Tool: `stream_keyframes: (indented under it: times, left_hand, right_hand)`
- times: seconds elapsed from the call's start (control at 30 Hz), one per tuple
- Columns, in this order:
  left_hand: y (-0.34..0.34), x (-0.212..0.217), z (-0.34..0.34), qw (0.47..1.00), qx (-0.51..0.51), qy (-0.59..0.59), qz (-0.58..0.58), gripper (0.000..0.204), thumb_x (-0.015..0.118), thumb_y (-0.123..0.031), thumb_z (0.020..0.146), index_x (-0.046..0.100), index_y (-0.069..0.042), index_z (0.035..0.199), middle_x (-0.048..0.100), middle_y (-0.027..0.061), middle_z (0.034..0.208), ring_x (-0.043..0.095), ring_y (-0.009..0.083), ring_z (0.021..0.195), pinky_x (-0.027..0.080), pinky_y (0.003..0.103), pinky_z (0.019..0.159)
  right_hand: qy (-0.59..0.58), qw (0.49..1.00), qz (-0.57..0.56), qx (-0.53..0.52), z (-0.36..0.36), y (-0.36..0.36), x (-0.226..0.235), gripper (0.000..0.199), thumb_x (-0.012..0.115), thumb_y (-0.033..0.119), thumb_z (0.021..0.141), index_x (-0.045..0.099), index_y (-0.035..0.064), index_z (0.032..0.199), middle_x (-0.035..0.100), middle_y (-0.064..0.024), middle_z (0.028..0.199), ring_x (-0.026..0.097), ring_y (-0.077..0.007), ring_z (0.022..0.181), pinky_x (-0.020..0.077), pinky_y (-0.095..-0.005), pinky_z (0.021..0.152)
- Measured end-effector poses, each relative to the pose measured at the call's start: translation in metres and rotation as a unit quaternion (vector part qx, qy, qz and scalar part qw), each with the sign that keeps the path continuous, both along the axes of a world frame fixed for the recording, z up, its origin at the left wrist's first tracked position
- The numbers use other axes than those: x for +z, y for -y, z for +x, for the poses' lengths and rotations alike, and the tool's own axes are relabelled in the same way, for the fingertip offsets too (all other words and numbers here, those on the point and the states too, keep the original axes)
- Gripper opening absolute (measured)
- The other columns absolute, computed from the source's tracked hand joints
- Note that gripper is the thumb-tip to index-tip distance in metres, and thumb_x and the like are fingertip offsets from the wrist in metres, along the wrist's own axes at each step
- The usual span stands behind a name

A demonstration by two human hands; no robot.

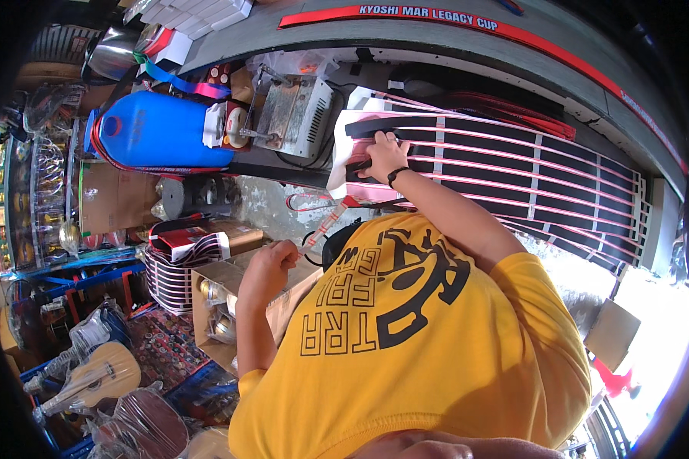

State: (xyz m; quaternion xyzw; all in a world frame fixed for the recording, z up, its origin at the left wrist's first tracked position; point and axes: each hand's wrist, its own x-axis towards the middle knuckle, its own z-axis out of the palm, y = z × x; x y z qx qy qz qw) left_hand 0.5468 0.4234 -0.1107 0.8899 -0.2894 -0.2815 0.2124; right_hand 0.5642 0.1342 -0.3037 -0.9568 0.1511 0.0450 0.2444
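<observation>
The person in the yellow shirt point(406, 344) has the right hand point(388, 157) down on the near end of a row of black bands point(497, 164) edged in pink and white. Those bands lie well to the right of the blue jug point(157, 130), stretching further off that way, with pale strips crossing them. That hand's fingers are bent over a dark end piece and some pink material; from where I stand I cannot tell whether the grip pinches any of it or only presses. A dark bracelet point(393, 177) circles that wrist.

The left hand point(272, 264), below and to the right of the jug, is curled in on itself, fingers drawn together. A red-and-white strip point(325, 228) comes right up to its fingertips, though whether that grip has hold of it I can't make out.

Just right of the jug sits a pale metal machine point(306, 115) with a flat plate on top. Below the jug there's a pile of striped bands point(177, 279), an open cardboard box point(295, 283) just beside it, and, lower down, a guitar point(107, 375) in clear wrapping. Above the jug a blue-and-pink ribbon point(184, 84) trails.
</observation>
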Motion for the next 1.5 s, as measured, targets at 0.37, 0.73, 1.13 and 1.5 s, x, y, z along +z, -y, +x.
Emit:
stream_keyframes:
  times: [0.37, 0.73, 1.13, 1.5]
  left_hand:
    - [-0.02, -0.04, -0.017, 0.975, 0.059, 0.179, -0.113, 0.013, 0.06, 0.01, 0.076, 0.057, -0.002, 0.081, 0.061, 0.0139, 0.083, 0.061, 0.0352, 0.077, 0.048, 0.04, 0.067]
    - [-0.002, -0.048, -0.017, 0.963, 0.032, 0.189, -0.187, 0.013, 0.061, 0.011, 0.076, 0.059, -0.002, 0.08, 0.06, 0.0121, 0.083, 0.06, 0.0333, 0.078, 0.048, 0.039, 0.068]
    - [-0.014, -0.063, -0.028, 0.983, 0.021, 0.14, -0.121, 0.013, 0.058, 0.011, 0.075, 0.058, -0.001, 0.079, 0.06, 0.0139, 0.081, 0.06, 0.0335, 0.075, 0.047, 0.038, 0.066]
    - [-0.033, -0.055, -0.044, 0.988, 0.037, 0.113, -0.095, 0.008, 0.059, 0.006, 0.077, 0.057, -0.001, 0.08, 0.058, 0.0152, 0.078, 0.058, 0.0372, 0.075, 0.047, 0.043, 0.066]
  right_hand:
    - [0.084, 0.996, 0.017, 0.026, -0.012, 0.004, -0.001, 0.059, 0.081, 0.047, 0.066, 0.062, 0.0153, 0.112, 0.05, -0.0085, 0.117, 0.045, -0.0301, 0.118, 0.0377, -0.0551, 0.088]
    - [0.096, 0.986, 0.067, 0.123, -0.058, -0.033, -0.005, 0.023, 0.066, 0.039, 0.085, 0.07, 0.0169, 0.091, 0.055, -0.0039, 0.103, 0.049, -0.0243, 0.109, 0.0362, -0.0505, 0.089]
    - [0.043, 0.995, 0.052, 0.07, -0.045, -0.036, -0.015, 0.019, 0.066, 0.035, 0.085, 0.071, 0.0173, 0.086, 0.057, -0.0027, 0.102, 0.05, -0.0232, 0.11, 0.0342, -0.0514, 0.086]
    - [0.04, 0.997, -0.008, 0.068, -0.043, -0.043, -0.016, 0.014, 0.065, 0.029, 0.086, 0.071, 0.0162, 0.086, 0.056, -0.0026, 0.101, 0.051, -0.0239, 0.109, 0.0353, -0.051, 0.082]
